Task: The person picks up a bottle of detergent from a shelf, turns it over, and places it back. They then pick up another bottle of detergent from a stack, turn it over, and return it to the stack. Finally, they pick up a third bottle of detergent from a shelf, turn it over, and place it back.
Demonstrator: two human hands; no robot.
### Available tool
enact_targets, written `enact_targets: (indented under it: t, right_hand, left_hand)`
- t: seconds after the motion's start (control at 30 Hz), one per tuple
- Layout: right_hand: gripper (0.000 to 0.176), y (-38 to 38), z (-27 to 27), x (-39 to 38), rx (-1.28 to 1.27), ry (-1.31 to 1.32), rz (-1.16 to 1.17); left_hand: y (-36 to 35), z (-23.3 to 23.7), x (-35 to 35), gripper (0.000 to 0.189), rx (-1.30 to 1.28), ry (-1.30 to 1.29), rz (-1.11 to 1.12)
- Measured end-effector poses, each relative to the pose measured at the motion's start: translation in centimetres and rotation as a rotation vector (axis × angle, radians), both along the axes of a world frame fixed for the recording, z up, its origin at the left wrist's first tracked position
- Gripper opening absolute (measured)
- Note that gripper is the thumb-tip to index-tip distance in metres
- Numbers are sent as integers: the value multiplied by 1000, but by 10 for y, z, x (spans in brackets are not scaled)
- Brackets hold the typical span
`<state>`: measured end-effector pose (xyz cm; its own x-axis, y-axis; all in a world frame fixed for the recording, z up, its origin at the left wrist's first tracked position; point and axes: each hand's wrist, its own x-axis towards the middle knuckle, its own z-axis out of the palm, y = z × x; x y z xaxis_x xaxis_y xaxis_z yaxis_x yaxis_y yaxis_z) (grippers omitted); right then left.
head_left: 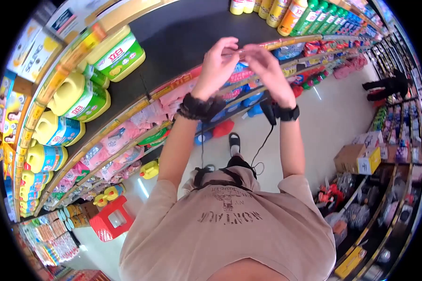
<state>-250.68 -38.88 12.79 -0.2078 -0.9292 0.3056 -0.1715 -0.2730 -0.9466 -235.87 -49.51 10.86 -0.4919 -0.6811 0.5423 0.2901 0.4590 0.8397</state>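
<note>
Both arms reach up toward the dark upper shelf (173, 33). My left hand (219, 65) is raised before the shelf edge, its fingers loosely bent and apart, with nothing seen in it. Close beside it, my right hand (267, 70) has its fingers stretched toward the left one and looks slightly blurred; nothing shows in it either. Each wrist wears a black band, and dark cords hang below them. To the left on the shelf stands a yellow jug with a green label (117, 54). Behind the hands, lower shelves hold blue and pink packs (239, 77).
Several yellow jugs (75, 100) line the left shelf. Green bottles (309, 18) and an orange bottle (291, 18) stand at the far right end. A red basket-like container (111, 219) is on the floor at left. Cardboard boxes (354, 157) sit by the right shelves.
</note>
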Motion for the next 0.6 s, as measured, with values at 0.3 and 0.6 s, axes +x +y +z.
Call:
enact_targets:
  t: [0.3, 0.6]
  right_hand:
    - [50, -167, 28, -143, 24, -278, -62]
    - [43, -248, 5, -191, -111, -196, -43]
  left_hand:
    - [-134, 52, -149, 40, 120, -148, 180]
    - [-258, -13, -207, 62, 199, -50, 204]
